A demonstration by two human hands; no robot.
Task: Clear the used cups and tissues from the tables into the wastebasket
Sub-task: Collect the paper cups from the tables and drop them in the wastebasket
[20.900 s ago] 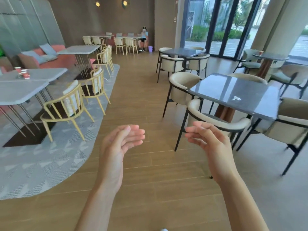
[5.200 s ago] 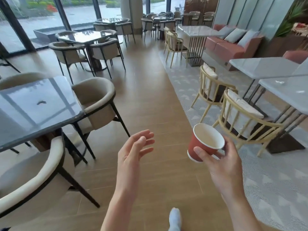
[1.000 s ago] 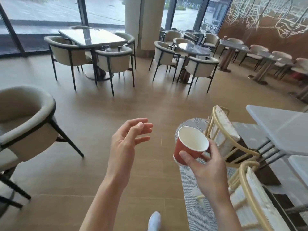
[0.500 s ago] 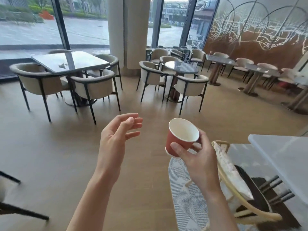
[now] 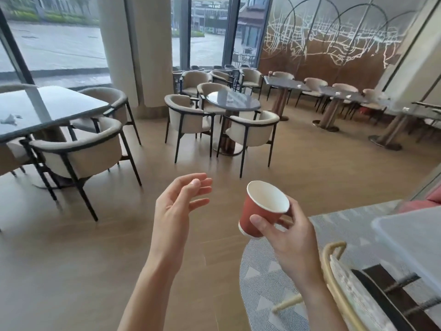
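Observation:
My right hand [image 5: 290, 237] grips a red paper cup [image 5: 259, 210] with a white inside, tilted with its mouth up and away from me. It looks empty. My left hand [image 5: 177, 206] floats beside it at the same height, fingers relaxed and holding nothing. A crumpled tissue [image 5: 9, 119] lies on the dark square table [image 5: 55, 108] at the far left. A small white scrap [image 5: 230, 99] sits on the round dark table [image 5: 245, 106] ahead. No wastebasket is in view.
Beige armchairs [image 5: 78, 154] ring the dark tables. A white column [image 5: 143, 51] stands ahead by the windows. More tables [image 5: 338, 96] line the right wall. A yellow chair [image 5: 338, 273] and a pale table [image 5: 410, 235] stand on a grey rug [image 5: 269, 283] at my right. Wooden floor lies ahead.
The view has swung further right and lifted, bringing the round table and right-wall tables nearer centre. My hands keep the same pose, the cup still in my right hand.

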